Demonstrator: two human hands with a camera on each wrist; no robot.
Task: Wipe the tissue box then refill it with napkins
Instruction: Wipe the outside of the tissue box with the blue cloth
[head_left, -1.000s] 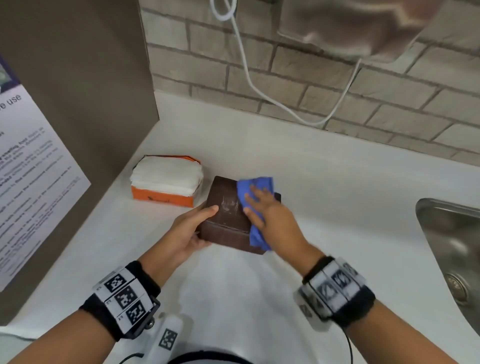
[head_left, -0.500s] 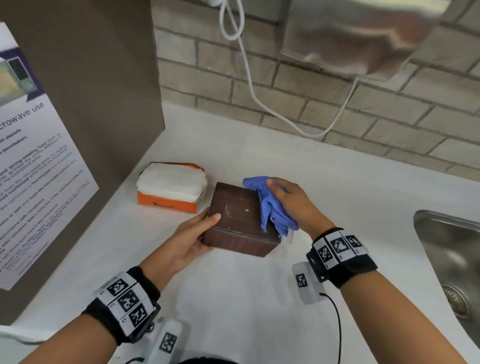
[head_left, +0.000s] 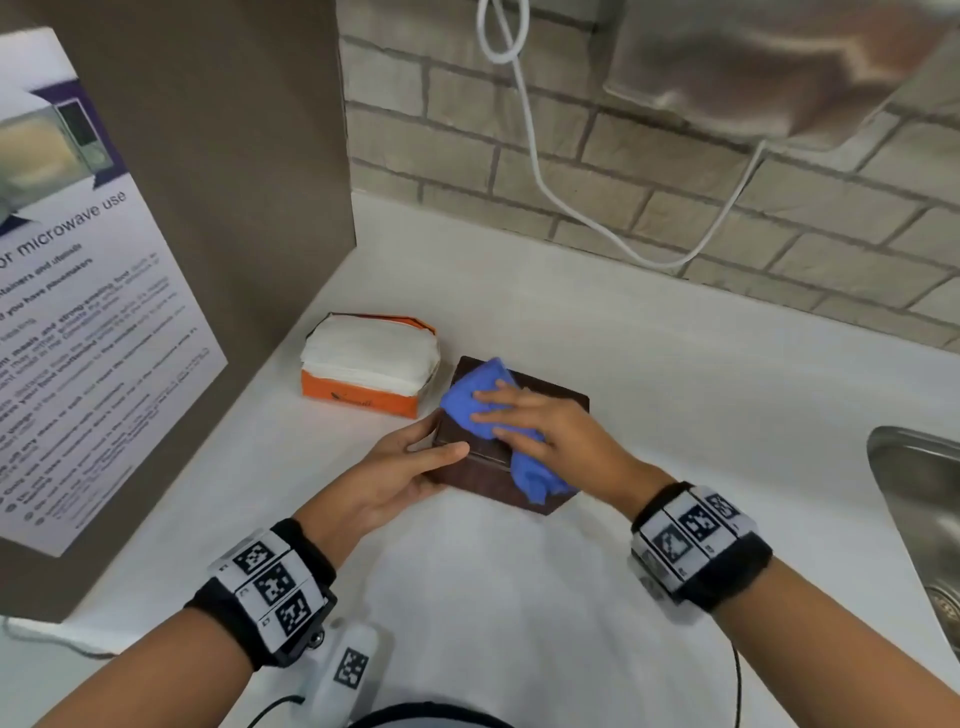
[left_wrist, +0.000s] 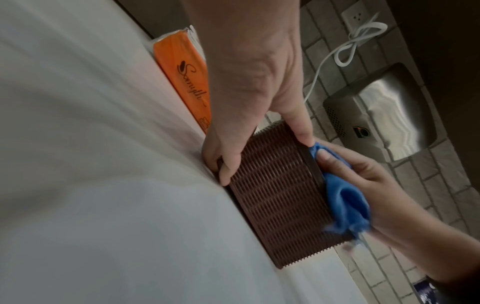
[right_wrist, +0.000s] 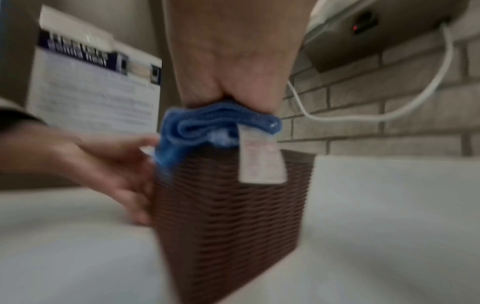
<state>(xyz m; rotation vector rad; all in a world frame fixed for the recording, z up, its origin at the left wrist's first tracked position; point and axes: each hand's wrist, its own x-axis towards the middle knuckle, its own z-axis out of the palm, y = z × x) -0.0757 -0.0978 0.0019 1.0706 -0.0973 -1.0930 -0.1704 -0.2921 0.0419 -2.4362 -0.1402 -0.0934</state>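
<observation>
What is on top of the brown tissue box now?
A crumpled blue cloth lies on the brown tissue box, pressed by the right hand. The lid beneath cloth and hand is hidden.

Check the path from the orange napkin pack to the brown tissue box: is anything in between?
Nothing lies between the napkin pack and the tissue box; they sit side by side. But the blue cloth under the right hand covers the box top.

The woven-ribbed rectangular tissue box (head_left: 545, 402) is dark brown, the crumpled cloth (head_left: 478, 400) blue, the napkin pack (head_left: 363, 400) orange beneath white napkins, the worktop (head_left: 675, 374) white.
</observation>
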